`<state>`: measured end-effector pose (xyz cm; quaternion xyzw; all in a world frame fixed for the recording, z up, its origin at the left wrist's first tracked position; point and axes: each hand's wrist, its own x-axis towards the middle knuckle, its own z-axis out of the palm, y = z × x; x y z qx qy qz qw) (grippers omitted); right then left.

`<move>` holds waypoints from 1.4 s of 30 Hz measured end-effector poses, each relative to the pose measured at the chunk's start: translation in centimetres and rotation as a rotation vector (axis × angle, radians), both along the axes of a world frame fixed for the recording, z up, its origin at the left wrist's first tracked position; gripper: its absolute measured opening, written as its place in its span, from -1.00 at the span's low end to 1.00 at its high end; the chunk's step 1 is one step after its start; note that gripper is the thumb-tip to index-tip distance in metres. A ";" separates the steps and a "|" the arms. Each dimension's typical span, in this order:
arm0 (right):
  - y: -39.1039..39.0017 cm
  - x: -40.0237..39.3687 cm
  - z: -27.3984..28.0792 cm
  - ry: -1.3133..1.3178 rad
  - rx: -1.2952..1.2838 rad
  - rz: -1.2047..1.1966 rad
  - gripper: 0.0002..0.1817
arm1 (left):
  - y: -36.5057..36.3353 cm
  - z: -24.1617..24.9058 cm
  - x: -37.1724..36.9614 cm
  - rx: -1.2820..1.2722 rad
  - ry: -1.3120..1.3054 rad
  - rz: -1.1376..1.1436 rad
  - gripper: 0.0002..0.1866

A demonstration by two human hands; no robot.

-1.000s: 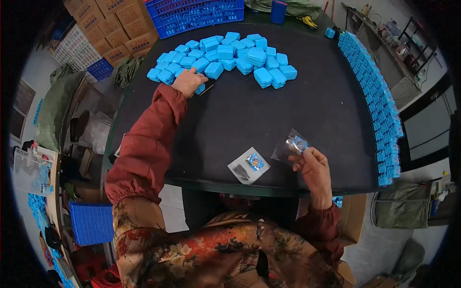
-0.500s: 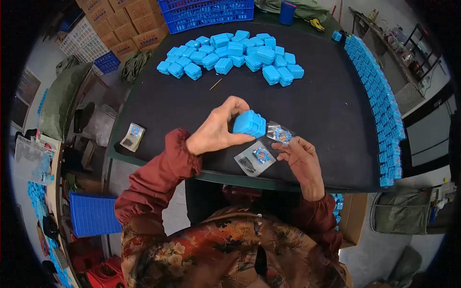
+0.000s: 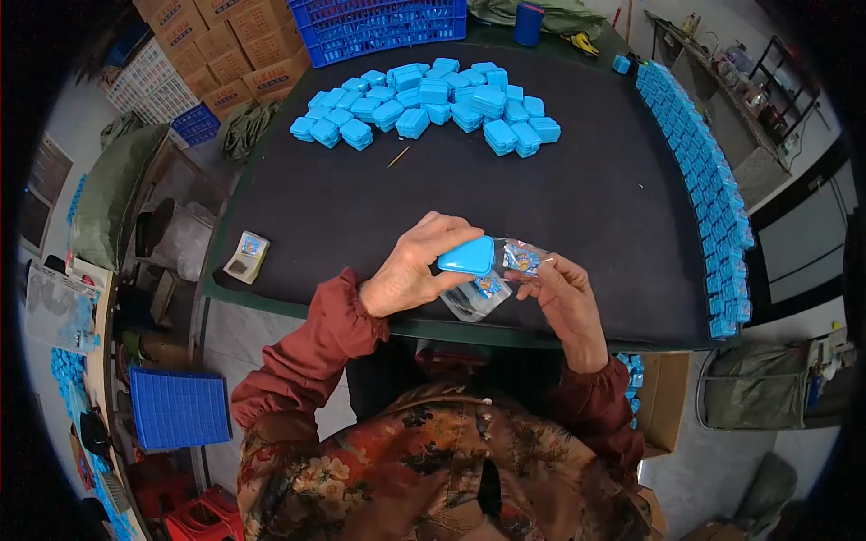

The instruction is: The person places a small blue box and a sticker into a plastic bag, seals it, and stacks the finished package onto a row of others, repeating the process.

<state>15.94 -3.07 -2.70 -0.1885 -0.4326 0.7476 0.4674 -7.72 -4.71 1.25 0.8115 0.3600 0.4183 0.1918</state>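
A small light-blue plastic case [image 3: 467,257] is gripped in my left hand [image 3: 408,268], thumb below and fingers over the top, its smooth broad face turned up. Just right of it, my right hand [image 3: 570,307] pinches a small clear plastic bag [image 3: 522,258] with a colourful blue print; the bag's left edge comes right up to the case. Beneath both hands, near the table's front edge, lie more printed clear bags [image 3: 471,305], partly covered by the case and my left hand.
A heap of blue cases [image 3: 433,95] lies across the far side of the dark table [image 3: 343,207]. Bagged cases stand in a long row [image 3: 699,180] along the right edge. A printed packet [image 3: 247,256] lies at left, a thin stick [image 3: 399,156] before the heap, and a blue crate [image 3: 383,34] behind.
My left hand has moved slightly down and turned the case so a broad face points up. The bag in my right hand is now closer to the case.
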 end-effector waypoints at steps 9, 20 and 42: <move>0.0 0.1 0.3 -0.030 0.045 0.007 -0.75 | -0.3 0.0 0.6 0.135 0.105 0.043 -0.35; 0.1 0.0 -0.1 -0.037 -0.013 -0.001 -0.76 | 0.0 -0.4 1.0 0.124 0.064 0.060 -0.33; 0.9 -1.1 4.0 -0.491 0.567 -0.331 -0.44 | 0.3 -2.2 2.4 -0.698 -0.725 -0.133 -0.46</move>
